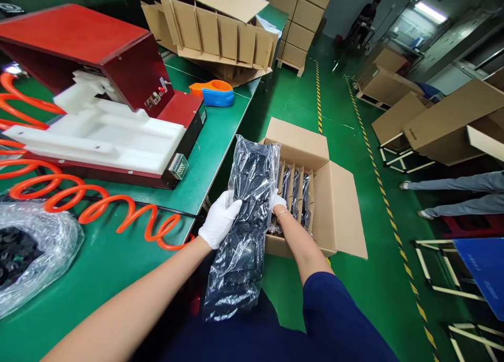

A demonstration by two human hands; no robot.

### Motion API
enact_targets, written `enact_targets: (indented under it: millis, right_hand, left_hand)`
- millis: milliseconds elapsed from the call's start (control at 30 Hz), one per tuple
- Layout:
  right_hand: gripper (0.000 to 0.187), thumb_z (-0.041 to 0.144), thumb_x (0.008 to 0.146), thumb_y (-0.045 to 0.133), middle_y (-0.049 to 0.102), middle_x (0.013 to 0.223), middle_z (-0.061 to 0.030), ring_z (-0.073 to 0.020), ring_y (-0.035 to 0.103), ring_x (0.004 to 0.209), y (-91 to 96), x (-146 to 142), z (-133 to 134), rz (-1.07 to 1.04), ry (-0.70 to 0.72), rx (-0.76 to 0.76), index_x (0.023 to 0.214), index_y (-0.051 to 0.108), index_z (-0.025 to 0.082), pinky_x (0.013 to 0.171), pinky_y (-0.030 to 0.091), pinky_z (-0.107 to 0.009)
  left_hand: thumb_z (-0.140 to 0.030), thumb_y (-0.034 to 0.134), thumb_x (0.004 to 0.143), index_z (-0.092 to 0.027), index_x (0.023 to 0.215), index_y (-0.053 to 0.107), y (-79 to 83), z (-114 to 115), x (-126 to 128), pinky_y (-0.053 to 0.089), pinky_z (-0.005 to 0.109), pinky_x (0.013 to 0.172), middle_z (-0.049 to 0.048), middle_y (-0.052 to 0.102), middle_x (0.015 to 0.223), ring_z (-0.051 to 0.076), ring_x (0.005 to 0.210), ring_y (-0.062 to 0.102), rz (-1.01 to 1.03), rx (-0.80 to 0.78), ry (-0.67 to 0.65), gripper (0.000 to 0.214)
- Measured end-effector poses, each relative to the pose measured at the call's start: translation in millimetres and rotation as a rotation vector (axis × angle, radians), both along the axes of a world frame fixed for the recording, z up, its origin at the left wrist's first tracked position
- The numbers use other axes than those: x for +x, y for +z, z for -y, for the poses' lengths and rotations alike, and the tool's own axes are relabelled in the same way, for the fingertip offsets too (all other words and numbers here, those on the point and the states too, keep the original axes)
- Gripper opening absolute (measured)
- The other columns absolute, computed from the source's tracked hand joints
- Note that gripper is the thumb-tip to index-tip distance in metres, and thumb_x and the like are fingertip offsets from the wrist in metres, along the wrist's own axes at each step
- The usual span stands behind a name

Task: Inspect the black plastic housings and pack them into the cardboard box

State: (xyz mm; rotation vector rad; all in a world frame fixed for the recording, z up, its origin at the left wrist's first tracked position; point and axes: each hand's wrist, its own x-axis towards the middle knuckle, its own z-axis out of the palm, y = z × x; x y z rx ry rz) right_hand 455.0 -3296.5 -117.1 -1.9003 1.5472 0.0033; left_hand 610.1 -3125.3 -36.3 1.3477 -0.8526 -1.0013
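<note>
Bagged piece: long, narrow black part in a clear, glossy plastic bag (248,228); held aloft at a slant between the green-topped workbench (118,283) and the open brown cardboard carton (348,209), its lower end over the wearer's dark blue clothing (338,309)
Left hand: the white-gloved left hand (220,217) pinches the bag's left edge near mid-length, thumb on top; the fingers underneath are hidden
Right hand: the white-gloved right hand (279,200) is at the opposite edge, mostly behind the bag; whether its fingers pinch or merely support, I cannot tell
Weight: probably light for its length; nothing shown settles it
Stiffness: the part inside looks fairly firm; the film around it is limp, crinkled and loose at both ends
Slip: glossy film against glove fabric may slide, and the part could shift inside its wrapping
Fragility: the black surface would likely scuff; the film could snag on cardboard edges
Best hold: both long edges near the middle, gripping through to the firm part; the loose film ends make poor handles
Carton slots: similar bagged black pieces (295,191) stand between thin brown cardboard dividers (312,199)
</note>
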Motion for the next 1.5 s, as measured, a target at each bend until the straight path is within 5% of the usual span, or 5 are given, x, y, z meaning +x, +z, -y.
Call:
enact_targets:
  millis: [200,300,400,600,1500]
  right_hand:
    - [0.050,0.034,0.103,0.045,0.060,0.146,-0.0179,-0.0228,0.056,0.138,34.8,-18.9,-4.8,0.234,-0.115,-0.112,0.146,0.055,0.009,0.118,0.042,-0.036]
    - [0.058,0.048,0.106,0.032,0.055,0.153,-0.0133,-0.0212,0.055,0.140,56.1,-32.5,-44.2,0.765,-0.119,-0.179,0.149,0.054,0.014,0.118,0.045,-0.038]
    - [0.064,0.062,0.101,0.043,0.056,0.152,-0.0098,-0.0243,0.055,0.141,73.6,-37.3,-93.1,1.081,-0.046,-0.180,0.149,0.056,0.022,0.120,0.045,-0.044]
    - [0.062,0.064,0.098,0.050,0.067,0.139,-0.0101,-0.0267,0.062,0.133,82.4,-24.6,-136.5,0.879,-0.110,-0.319,0.138,0.067,0.019,0.118,0.047,-0.046]
    - [0.053,0.051,0.097,0.059,0.071,0.134,-0.0102,-0.0254,0.069,0.123,88.5,-29.5,-147.3,0.945,-0.123,-0.320,0.137,0.068,0.018,0.111,0.054,-0.040]
  left_hand:
    - [-0.047,0.067,0.082,-0.021,0.109,0.059,4.4,-4.2,-5.5,0.053,0.046,0.105,0.0062,0.074,0.109,0.028,0.110,0.069,-0.037,-0.087,-0.016,0.038]
    - [-0.046,0.070,0.081,-0.020,0.109,0.061,6.1,-6.3,-8.6,0.054,0.046,0.103,0.0078,0.075,0.111,0.028,0.109,0.070,-0.057,-0.121,0.003,0.040]
    - [-0.046,0.074,0.079,-0.019,0.108,0.065,7.7,-8.6,-11.9,0.058,0.045,0.098,0.0084,0.075,0.108,0.029,0.104,0.071,-0.060,-0.170,0.058,0.040]
    - [-0.050,0.076,0.079,-0.019,0.107,0.070,5.5,-13.6,-14.7,0.061,0.042,0.091,0.0091,0.075,0.105,0.028,0.100,0.071,-0.040,-0.230,0.095,0.042]
    - [-0.054,0.074,0.082,-0.018,0.121,0.067,2.8,-21.7,-9.9,0.055,0.045,0.103,0.0115,0.074,0.121,0.031,0.113,0.070,-0.013,-0.213,0.041,0.054]
